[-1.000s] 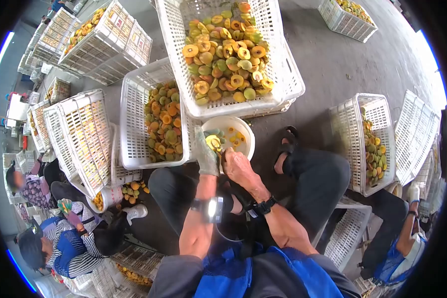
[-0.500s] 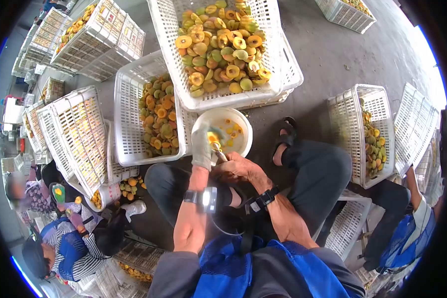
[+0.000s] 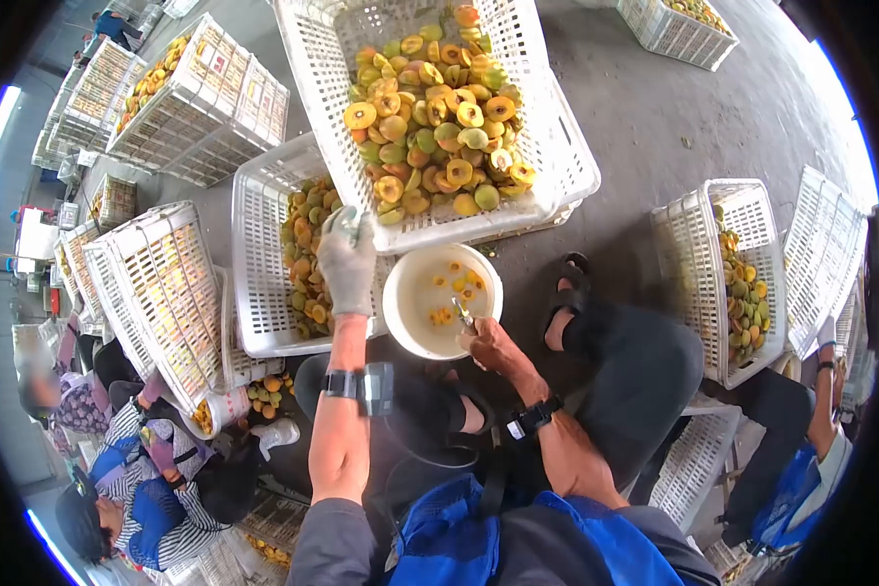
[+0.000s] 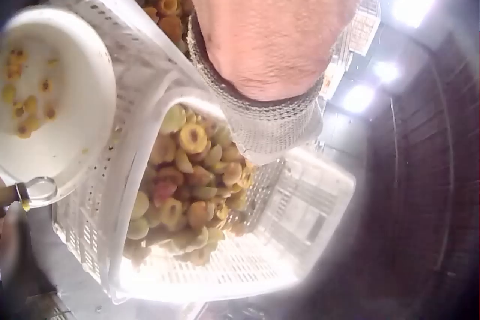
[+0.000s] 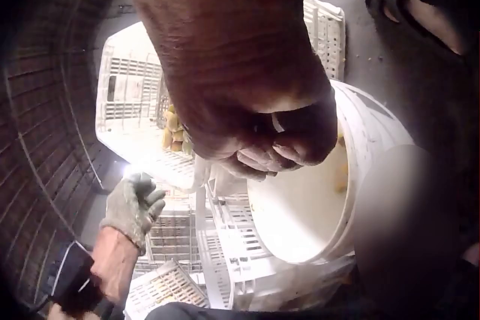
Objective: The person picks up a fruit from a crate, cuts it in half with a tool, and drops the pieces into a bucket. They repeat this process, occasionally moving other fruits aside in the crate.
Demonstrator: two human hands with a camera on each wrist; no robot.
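Observation:
My left hand (image 3: 347,262), in a pale knitted glove, is raised at the meeting corners of the left and front crates. Its fingers are loosely bent in the right wrist view, with nothing visible in them. My bare right hand (image 3: 498,349) grips a small corer (image 3: 463,313) over the near rim of a white bucket (image 3: 393,293). In the left wrist view the corer's metal loop (image 4: 43,187) shows beyond its handle. Small orange pitted pieces (image 3: 441,316) lie in the bucket. Halved peaches (image 3: 439,127) fill much of the front crate (image 3: 313,73).
Left of the bucket, a white crate (image 3: 254,234) contains more fruit. Another crate (image 3: 679,244) of fruit stands at the right, beside my knee. Stacked crates (image 3: 156,293) rise at the far left. A person in stripes (image 3: 132,493) sits at the lower left.
My left hand has moved from above the bucket leftward and forward to the crates; the fruit it held is out of sight. My right hand, with the corer, has shifted right to the bucket's rim.

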